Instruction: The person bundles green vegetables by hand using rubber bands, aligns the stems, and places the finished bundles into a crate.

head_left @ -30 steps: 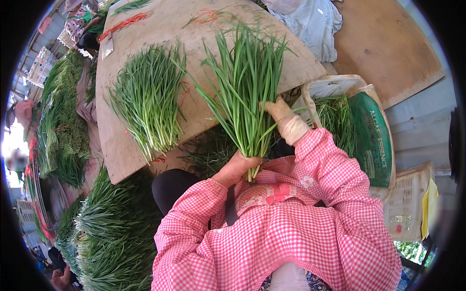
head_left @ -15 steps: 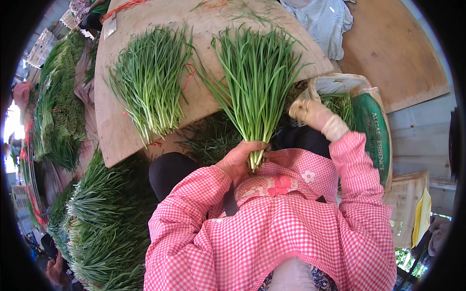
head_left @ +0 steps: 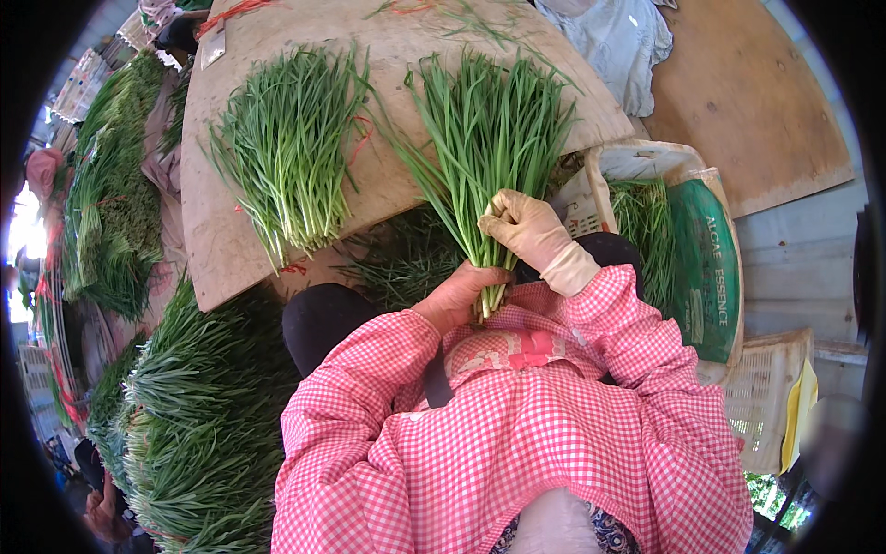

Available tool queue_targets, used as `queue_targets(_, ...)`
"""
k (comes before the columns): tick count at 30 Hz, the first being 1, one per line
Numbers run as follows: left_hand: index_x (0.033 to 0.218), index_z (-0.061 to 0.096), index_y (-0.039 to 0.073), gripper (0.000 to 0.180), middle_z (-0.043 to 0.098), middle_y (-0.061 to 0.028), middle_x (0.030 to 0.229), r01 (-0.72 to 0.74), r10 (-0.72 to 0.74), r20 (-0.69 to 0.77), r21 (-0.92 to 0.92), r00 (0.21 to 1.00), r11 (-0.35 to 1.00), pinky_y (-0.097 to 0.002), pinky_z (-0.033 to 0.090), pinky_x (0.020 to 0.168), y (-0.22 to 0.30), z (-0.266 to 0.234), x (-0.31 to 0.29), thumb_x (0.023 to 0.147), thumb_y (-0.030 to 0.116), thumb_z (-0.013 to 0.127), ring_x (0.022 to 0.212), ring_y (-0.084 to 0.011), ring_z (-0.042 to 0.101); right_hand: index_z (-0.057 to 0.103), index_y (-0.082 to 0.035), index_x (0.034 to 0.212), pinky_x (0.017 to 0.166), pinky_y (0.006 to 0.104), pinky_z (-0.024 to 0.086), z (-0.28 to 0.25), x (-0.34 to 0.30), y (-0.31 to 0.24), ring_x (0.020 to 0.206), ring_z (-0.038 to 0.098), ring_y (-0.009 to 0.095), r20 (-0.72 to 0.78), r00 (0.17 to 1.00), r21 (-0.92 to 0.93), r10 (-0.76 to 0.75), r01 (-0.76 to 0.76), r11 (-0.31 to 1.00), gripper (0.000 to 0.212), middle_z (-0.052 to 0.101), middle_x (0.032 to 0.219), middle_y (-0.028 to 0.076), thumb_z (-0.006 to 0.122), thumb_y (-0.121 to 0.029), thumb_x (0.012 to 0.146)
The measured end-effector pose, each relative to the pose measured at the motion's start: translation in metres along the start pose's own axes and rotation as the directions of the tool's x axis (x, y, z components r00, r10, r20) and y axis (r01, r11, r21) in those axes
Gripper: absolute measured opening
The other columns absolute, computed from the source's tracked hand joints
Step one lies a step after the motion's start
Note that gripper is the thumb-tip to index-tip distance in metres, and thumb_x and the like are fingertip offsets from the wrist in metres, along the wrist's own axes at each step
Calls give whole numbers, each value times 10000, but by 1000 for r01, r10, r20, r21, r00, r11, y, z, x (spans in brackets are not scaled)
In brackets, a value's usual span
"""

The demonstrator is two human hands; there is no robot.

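Note:
My bare left hand (head_left: 464,294) is wrapped round the pale stem ends of a bunch of garlic chives (head_left: 489,138). The bunch fans out away from me, its leaves resting on a wooden board (head_left: 388,189). My right hand (head_left: 524,226), in a cream glove, is closed at the bunch's right side, just above my left hand. Its fingertips pinch at the leaves; how many they hold is hidden. A second pile of chives (head_left: 291,148) lies on the board to the left, with a red tie (head_left: 360,138) beside it.
At the right stands a pale crate (head_left: 646,157) with loose greens and a green sack (head_left: 701,258) in it. Large heaps of greens (head_left: 194,425) fill the left side. A grey cloth (head_left: 614,46) lies beyond the board, with another wooden panel (head_left: 748,102) beside it.
My right hand has come in from above the crate on the right to the bunch and now pinches at its leaves. My left hand keeps its hold on the stems.

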State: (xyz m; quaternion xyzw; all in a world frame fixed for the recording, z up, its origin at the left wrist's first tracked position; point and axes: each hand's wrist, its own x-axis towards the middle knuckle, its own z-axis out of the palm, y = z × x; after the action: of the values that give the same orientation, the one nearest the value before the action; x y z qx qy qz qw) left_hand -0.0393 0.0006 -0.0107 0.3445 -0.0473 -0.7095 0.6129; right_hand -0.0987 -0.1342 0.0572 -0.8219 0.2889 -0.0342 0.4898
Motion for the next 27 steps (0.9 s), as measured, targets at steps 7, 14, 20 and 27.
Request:
queue_targets(7, 1022, 526, 67, 317, 592, -66, 822, 6, 5, 71, -151, 997, 989, -313, 494, 547, 0, -1, -3, 794, 247, 655, 659, -176, 578, 562, -60, 824, 509, 187, 365, 1, -40, 13, 570, 431, 34, -35, 999, 520, -31, 44, 853, 163, 505, 660, -41, 604, -212, 864)
queue_targets(14, 1093, 536, 46, 405, 615, -105, 967, 84, -54, 122, -254, 991, 964, -365, 513, 718, 0, -17, -1, 844, 361, 588, 850, -211, 600, 593, -49, 938, 672, 244, 517, 10, -64, 27, 754, 637, 155, -41, 854, 154, -518, 518, 841, 125, 660, 865, 69, 625, -103, 830)
queue_targets(20, 1045, 552, 39, 313, 620, -106, 941, 107, -117, -35, -209, 993, 972, -390, 491, 810, -2, -5, 1, 823, 255, 593, 851, -222, 598, 587, -127, 836, 536, 308, 489, 5, -72, 3, 640, 610, 202, 106, 740, -410, -665, 641, 648, 191, 615, 740, 10, 665, -146, 662)
queue_targets(27, 897, 579, 18, 262, 605, -85, 773, 117, -126, -33, -196, 991, 974, -343, 505, 645, 2, -3, 3, 796, 257, 621, 671, -192, 578, 598, -140, 860, 478, 272, 447, 5, -98, -14, 635, 591, 146, 178, 651, -420, -738, 729, 541, 110, 606, 731, -29, 620, -203, 772)
